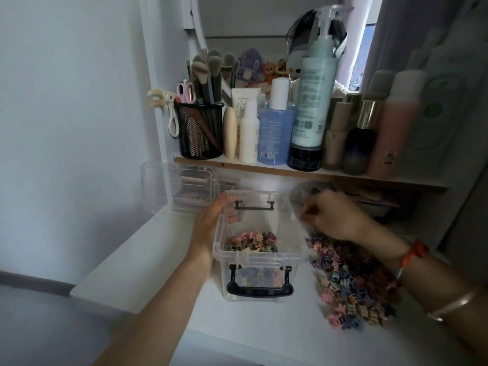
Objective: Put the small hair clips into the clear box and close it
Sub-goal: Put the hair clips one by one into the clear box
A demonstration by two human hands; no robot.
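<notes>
Your left forearm (169,299) is lying nearest the lens, reaching in from the bottom of the frame. Your right forearm (435,291) is coming in from the lower right.

The white table (158,260) is spreading across the lower half and carrying everything you are working on. Above it, across the upper right, a shelf (237,165) is holding a row of bottles (314,101). At the shelf's left end a black mesh cup (200,130) is standing, stuffed with makeup brushes.

The clear box (260,256) is sitting open on the table at the centre of the frame, with a black handle (260,289) hanging on its near wall. A second clear container (179,186) is standing behind it, towards the upper left.

A loose pile of hair clips (351,286) is lying on the table just right of the box, partly under your right forearm. A thinner layer of clips (250,241) is lying on the floor of the box.

Your left hand (208,228) is gripping the box's left wall, with part of it hooking over the rim and showing through the plastic. Your right hand (335,215) is hovering over the far end of the pile, just beside the box's right rim. Its fingers are curling in, but motion blur is hiding whether they are pinching a clip.

A red cord bracelet (414,252) and a pale bangle (454,305) are sitting on your right wrist.
</notes>
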